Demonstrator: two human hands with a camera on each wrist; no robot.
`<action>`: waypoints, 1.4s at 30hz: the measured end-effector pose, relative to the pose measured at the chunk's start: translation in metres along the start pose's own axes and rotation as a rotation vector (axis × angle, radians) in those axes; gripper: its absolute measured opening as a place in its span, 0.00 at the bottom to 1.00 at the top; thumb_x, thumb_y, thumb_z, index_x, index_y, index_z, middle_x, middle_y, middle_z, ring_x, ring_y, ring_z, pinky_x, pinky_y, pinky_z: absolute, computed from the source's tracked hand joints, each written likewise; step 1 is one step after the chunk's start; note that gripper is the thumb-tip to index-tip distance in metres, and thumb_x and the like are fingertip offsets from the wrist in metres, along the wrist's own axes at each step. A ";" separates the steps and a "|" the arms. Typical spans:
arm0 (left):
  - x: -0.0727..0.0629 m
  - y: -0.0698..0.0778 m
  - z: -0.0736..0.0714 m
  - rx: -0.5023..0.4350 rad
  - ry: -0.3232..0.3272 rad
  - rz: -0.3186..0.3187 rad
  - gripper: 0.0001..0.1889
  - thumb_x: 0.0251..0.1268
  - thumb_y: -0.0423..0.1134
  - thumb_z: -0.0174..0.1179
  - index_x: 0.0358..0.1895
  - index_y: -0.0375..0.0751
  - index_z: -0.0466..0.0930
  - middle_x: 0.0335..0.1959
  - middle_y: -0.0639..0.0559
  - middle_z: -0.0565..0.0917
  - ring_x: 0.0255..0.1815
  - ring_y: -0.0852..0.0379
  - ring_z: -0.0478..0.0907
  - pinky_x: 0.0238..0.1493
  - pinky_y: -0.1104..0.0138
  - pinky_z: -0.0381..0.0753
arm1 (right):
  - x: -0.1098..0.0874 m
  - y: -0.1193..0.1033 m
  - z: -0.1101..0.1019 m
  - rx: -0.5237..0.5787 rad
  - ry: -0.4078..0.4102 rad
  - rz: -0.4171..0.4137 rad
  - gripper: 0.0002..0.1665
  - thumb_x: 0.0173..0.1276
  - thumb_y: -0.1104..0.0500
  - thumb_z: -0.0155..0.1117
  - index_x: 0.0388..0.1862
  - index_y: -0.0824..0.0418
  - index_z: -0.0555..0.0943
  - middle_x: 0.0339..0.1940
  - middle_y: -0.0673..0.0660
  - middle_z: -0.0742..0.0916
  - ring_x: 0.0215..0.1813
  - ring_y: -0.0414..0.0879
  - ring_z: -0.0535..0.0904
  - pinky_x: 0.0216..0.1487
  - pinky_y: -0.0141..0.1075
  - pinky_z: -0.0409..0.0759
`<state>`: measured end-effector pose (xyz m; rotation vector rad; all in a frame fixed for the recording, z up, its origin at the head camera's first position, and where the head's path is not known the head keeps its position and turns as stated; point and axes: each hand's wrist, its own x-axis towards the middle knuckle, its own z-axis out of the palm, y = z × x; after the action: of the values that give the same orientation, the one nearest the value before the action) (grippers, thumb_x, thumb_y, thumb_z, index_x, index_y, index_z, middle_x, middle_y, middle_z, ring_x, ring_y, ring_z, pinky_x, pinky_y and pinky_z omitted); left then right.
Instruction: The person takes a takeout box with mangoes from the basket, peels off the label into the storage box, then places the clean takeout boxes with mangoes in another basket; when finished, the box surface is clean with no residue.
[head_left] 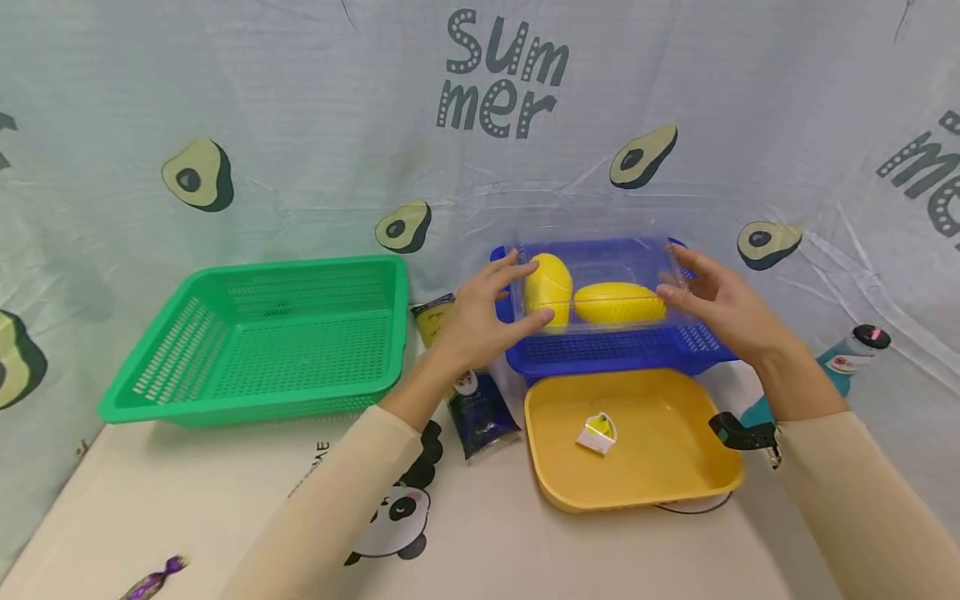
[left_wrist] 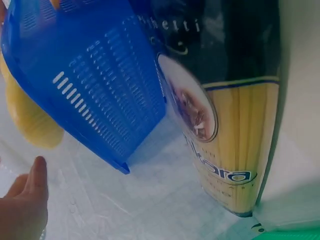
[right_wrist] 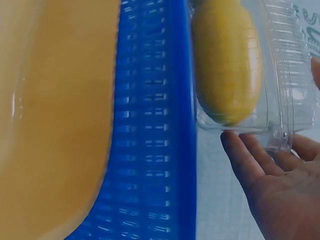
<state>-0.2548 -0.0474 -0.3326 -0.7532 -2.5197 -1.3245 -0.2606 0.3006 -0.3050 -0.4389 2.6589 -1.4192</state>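
A clear plastic container (head_left: 615, 323) with yellow oval fruits (head_left: 618, 303) inside is held level over the blue basket (head_left: 600, 354). Its left end is held by my left hand (head_left: 483, 312), thumb toward the front and fingers farther back. At the opposite end my right hand (head_left: 731, 308) grips it, fingers spread around the corner. The right wrist view shows the fingertips of that hand (right_wrist: 280, 190) against the container's end, beside one yellow fruit (right_wrist: 227, 65). In the left wrist view, only part of the left hand (left_wrist: 25, 205) shows.
A yellow tray (head_left: 555, 483) with a small banana-print tag (head_left: 598, 433) stands in front of the blue basket. To the left are a spaghetti packet (head_left: 483, 412) and a green basket (head_left: 255, 408). A blue bottle (head_left: 836, 367) stands at right; a purple-wrapped candy (head_left: 153, 579) lies front left.
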 end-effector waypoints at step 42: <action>-0.003 -0.021 0.035 0.372 -0.175 -0.025 0.26 0.70 0.62 0.62 0.66 0.56 0.78 0.79 0.44 0.65 0.80 0.45 0.58 0.68 0.41 0.60 | 0.023 0.037 0.017 -0.252 -0.156 0.155 0.53 0.74 0.35 0.61 0.86 0.56 0.51 0.82 0.73 0.58 0.79 0.76 0.52 0.71 0.74 0.55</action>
<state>-0.2609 -0.0304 -0.3694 -0.7830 -2.8025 -0.7846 -0.2868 0.2995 -0.3442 -0.3384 2.6853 -0.9710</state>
